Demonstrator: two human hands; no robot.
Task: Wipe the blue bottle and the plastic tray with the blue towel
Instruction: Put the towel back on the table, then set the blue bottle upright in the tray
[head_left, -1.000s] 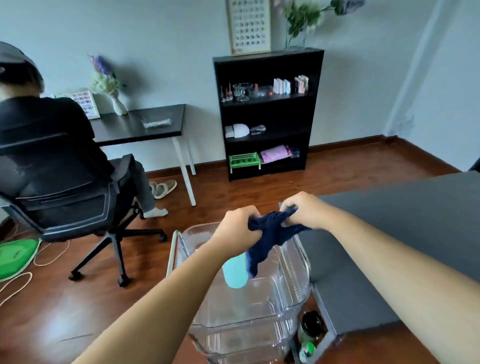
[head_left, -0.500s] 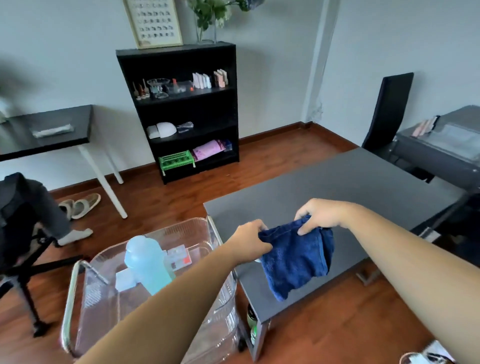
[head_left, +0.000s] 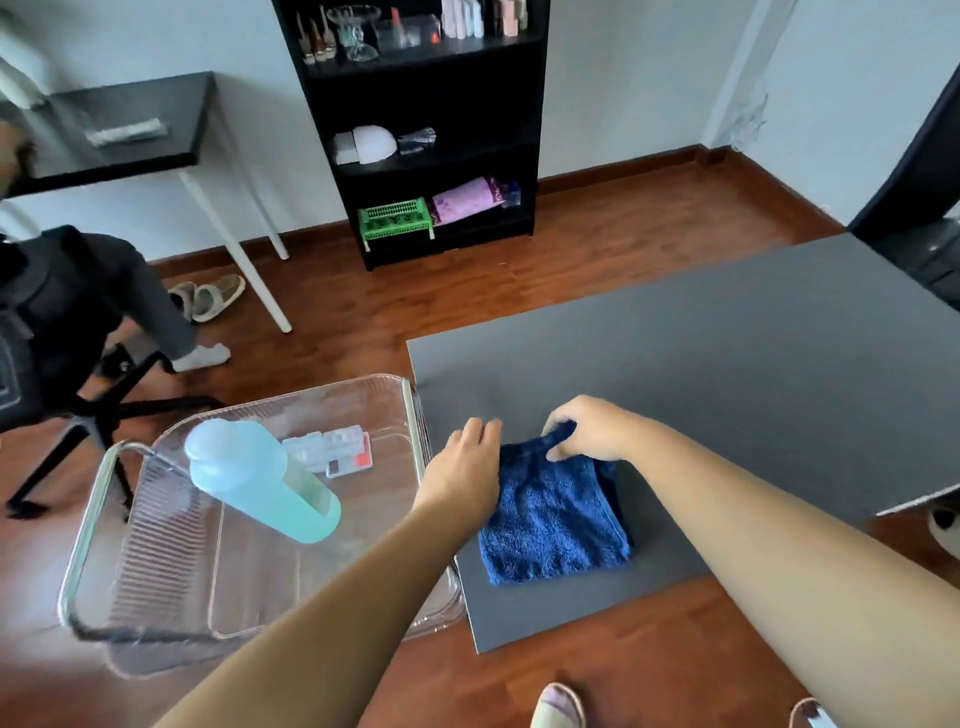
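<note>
The right hand (head_left: 587, 428) pinches the far edge of a folded blue towel (head_left: 550, 519) on a table (head_left: 727, 389). The left hand (head_left: 462, 473), fingers relaxed, rests at its side. Further left, a blue bottle (head_left: 254, 478) stands in a plastic tray (head_left: 260, 582).

I see the folded blue terry towel (head_left: 556, 519) on the flat grey table (head_left: 727, 374), by that table's near left corner. My left hand (head_left: 462, 473) rests at the towel's left edge; my right hand (head_left: 587, 428) pinches its far edge. Just left of the table sits the clear plastic tray (head_left: 156, 545), with the pale blue plastic bottle (head_left: 254, 478) in it and small clear plastic boxes (head_left: 337, 449) between the bottle and the table.
</note>
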